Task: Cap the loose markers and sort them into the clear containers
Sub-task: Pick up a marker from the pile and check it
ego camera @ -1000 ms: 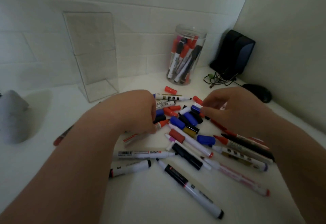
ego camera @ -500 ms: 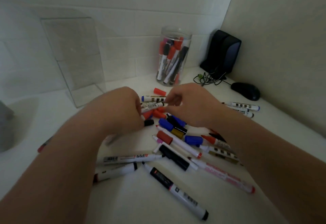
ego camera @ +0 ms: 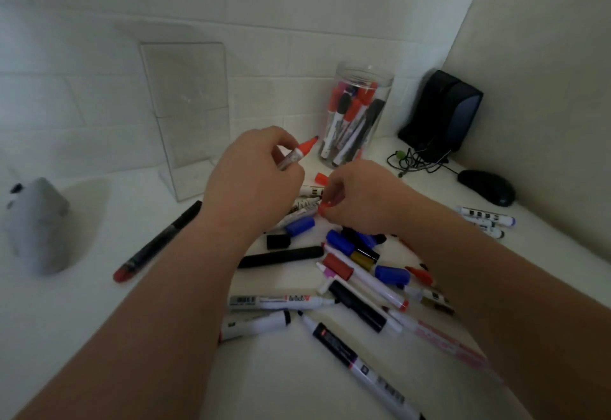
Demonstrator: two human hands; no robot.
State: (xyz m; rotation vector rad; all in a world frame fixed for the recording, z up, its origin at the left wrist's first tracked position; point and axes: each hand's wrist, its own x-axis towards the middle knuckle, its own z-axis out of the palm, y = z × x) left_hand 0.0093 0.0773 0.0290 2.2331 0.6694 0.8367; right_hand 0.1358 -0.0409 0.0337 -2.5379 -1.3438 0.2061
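Head view: the left hand (ego camera: 251, 181) grips an uncapped white marker with an orange-red tip (ego camera: 299, 154), raised above the scattered pile of loose markers and caps (ego camera: 357, 274) on the white counter (ego camera: 281, 380). The right hand (ego camera: 360, 199) pinches a small red plastic cap (ego camera: 327, 205) low over the pile. This looks like the capping step. Next, cap mouth and tip need lining up, then a firm push, before the marker goes to the round clear jar (ego camera: 363, 70) or the rectangular clear container (ego camera: 188, 105).
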